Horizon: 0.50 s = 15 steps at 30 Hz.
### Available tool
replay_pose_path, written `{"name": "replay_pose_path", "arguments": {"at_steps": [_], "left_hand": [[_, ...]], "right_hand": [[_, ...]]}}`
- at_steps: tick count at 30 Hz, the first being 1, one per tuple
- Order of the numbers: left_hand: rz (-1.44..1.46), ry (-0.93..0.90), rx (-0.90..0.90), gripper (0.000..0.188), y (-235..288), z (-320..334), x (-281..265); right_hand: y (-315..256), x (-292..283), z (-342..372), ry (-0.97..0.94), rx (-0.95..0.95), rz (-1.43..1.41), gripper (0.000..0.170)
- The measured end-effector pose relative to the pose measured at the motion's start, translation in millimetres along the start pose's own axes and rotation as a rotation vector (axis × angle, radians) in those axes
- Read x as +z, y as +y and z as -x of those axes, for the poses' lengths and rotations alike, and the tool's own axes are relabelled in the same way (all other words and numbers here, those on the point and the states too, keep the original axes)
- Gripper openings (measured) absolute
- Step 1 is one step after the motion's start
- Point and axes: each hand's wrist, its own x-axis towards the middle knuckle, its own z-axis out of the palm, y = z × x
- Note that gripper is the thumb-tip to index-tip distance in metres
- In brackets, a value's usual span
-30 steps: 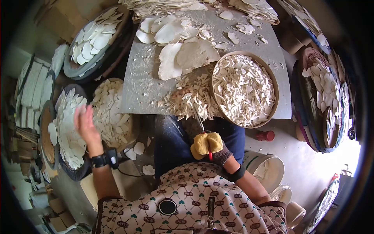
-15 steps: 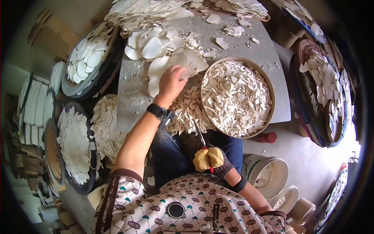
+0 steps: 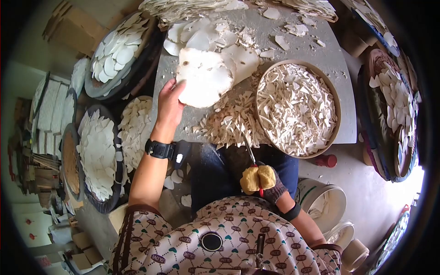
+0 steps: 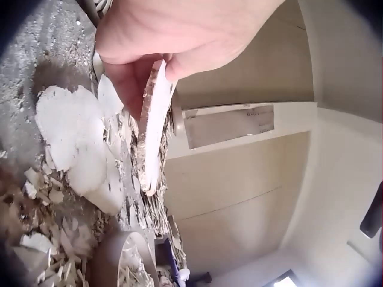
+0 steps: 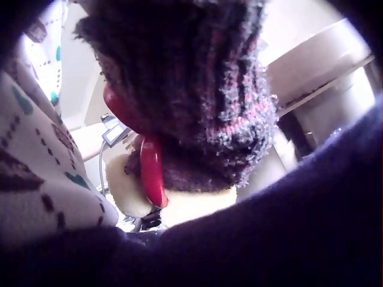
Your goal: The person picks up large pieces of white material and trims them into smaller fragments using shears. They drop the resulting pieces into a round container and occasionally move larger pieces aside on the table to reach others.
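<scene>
My left hand (image 3: 170, 103) pinches the edge of a large thin white slice (image 3: 204, 78) between thumb and fingers. In the left wrist view that slice (image 4: 154, 128) appears edge-on, with a brownish rim. Another pale slice (image 3: 245, 62) lies behind it on the table. My right hand (image 3: 275, 188), in a dark knitted glove, grips scissors (image 3: 249, 149) with red handles, low over my lap. Yellow foam padding (image 3: 257, 178) wraps the handles. The blades point towards a heap of cut white strips (image 3: 229, 120) at the table's near edge. A red handle (image 5: 154, 170) shows beside the glove in the right wrist view.
A round tray (image 3: 338, 103) full of cut strips overhangs the metal table's (image 3: 346, 119) near edge. Stacked slices (image 3: 197, 10) lie along the back. Baskets of slices (image 3: 98, 156) stand on the left, more trays (image 3: 389, 101) on the right. A white bucket (image 3: 337, 206) stands by my right forearm.
My left hand came from the left baskets to the table, took hold of the top large slice, and now holds it up nearer me. The right hand with the scissors stays over my lap.
</scene>
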Motion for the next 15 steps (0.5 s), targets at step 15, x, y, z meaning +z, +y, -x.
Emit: {"name": "replay_pose_path", "arguments": {"at_steps": [15], "left_hand": [[-0.120,-0.238,-0.304,0.044,-9.2,57.9,-1.5]], "right_hand": [[-7.5,2.6,-14.5,-0.553,-0.087,-0.749,0.036]]}}
